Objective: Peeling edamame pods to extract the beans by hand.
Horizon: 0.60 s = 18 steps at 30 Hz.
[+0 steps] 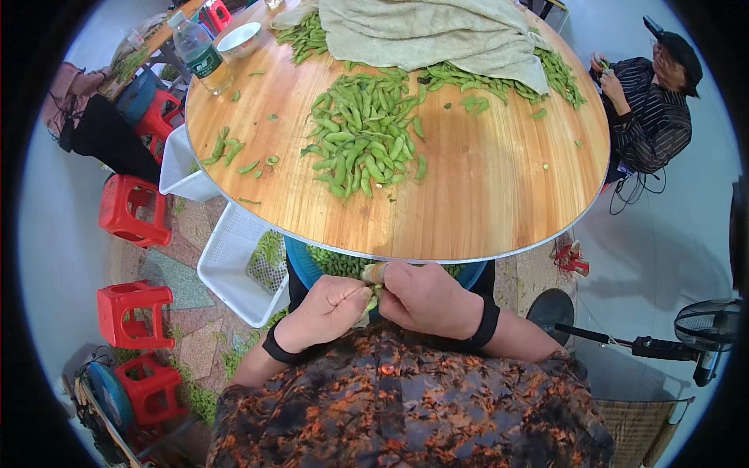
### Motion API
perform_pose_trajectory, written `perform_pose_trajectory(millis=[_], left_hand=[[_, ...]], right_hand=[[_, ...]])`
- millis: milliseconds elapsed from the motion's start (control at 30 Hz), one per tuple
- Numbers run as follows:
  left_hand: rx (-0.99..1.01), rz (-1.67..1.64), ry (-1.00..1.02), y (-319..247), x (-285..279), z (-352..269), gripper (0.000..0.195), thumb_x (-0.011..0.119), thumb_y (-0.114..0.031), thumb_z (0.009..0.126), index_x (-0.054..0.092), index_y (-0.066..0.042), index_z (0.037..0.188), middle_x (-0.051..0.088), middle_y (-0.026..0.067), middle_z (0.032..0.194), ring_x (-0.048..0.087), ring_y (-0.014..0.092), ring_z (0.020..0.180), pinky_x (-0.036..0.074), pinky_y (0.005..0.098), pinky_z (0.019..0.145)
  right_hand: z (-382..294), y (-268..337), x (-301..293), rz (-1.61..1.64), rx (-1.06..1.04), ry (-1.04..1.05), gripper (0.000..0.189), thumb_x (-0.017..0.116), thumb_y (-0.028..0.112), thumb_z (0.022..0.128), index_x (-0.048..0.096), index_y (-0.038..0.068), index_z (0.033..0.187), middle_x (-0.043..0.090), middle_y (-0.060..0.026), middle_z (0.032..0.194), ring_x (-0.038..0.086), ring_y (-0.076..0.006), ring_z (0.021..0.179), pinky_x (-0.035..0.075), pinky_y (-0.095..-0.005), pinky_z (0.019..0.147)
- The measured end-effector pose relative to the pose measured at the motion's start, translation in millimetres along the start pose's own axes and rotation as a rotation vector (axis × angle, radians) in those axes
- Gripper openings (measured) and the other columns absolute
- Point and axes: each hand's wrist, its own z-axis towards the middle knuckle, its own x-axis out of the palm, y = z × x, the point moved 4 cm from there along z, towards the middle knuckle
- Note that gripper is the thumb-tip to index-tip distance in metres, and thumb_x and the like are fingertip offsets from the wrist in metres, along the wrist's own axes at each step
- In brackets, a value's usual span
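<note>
My left hand [330, 304] and my right hand [427, 295] meet in front of my chest, fingers curled. Between them they grip a green soybean pod [372, 302], partly hidden by the fingers. A pale wrapping [373, 272] with an orange stripe covers a fingertip where the hands meet. Under the table's near edge, just beyond my hands, sits a blue basin [298, 266] holding green beans [339, 263]. A heap of soybean pods [366, 131] lies on the round wooden table [480, 193] before me.
A damp cloth [427, 35] covers more pods at the back. A plastic bottle [202, 55] and a bowl [239, 41] stand at left. Below are white plastic baskets [228, 257] and red stools [134, 313]. Right, a person [649, 111] holds a pod near a fan [705, 327].
</note>
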Motion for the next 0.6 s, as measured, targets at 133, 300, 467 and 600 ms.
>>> perform_pose_trajectory(millis=[133,300,467,600], left_hand=[[0.005,0.002,0.04,1.2,-3.1,-4.2,0.032,0.045,-0.012,0.094,0.038,-0.001,0.065,0.037,0.0089,0.056,0.036,0.022,0.048,0.033,0.0343,0.048],[0.013,0.109,-0.007,3.8,0.4,3.0,0.032,0.045,-0.013,0.095,0.039,-0.001,0.066,0.036,0.0091,0.057,0.036,0.019,0.05,0.034,0.0339,0.05],[-0.065,-0.119,-0.01,7.0,10.0,6.5,0.032,0.042,-0.015,0.096,0.04,-0.001,0.067,0.035,0.0067,0.059,0.035,0.016,0.054,0.034,0.0319,0.051],[-0.022,0.009,0.039,8.0,8.3,5.1,0.033,0.041,-0.016,0.098,0.041,0.0,0.068,0.037,0.007,0.06,0.036,0.017,0.054,0.036,0.0321,0.052]], right_hand=[[-10.4,-7.3,-1.3,-0.065,0.171,0.063,0.019,0.063,0.005,0.075,0.053,0.001,0.09,0.057,-0.0166,0.07,0.06,-0.0339,0.064,0.048,-0.0398,0.054],[-12.3,-5.1,-12.7,0.018,0.241,0.061,0.019,0.059,0.007,0.079,0.05,0.0,0.095,0.056,-0.017,0.072,0.06,-0.0349,0.066,0.048,-0.0413,0.056],[-7.4,-6.6,-2.5,0.289,0.37,0.161,0.024,0.06,0.012,0.082,0.042,-0.001,0.093,0.054,-0.0175,0.067,0.057,-0.0357,0.06,0.044,-0.0408,0.054],[-9.8,-18.9,9.4,0.175,0.385,0.171,0.024,0.058,0.012,0.082,0.042,-0.001,0.094,0.056,-0.02,0.068,0.059,-0.038,0.065,0.046,-0.0442,0.056]])
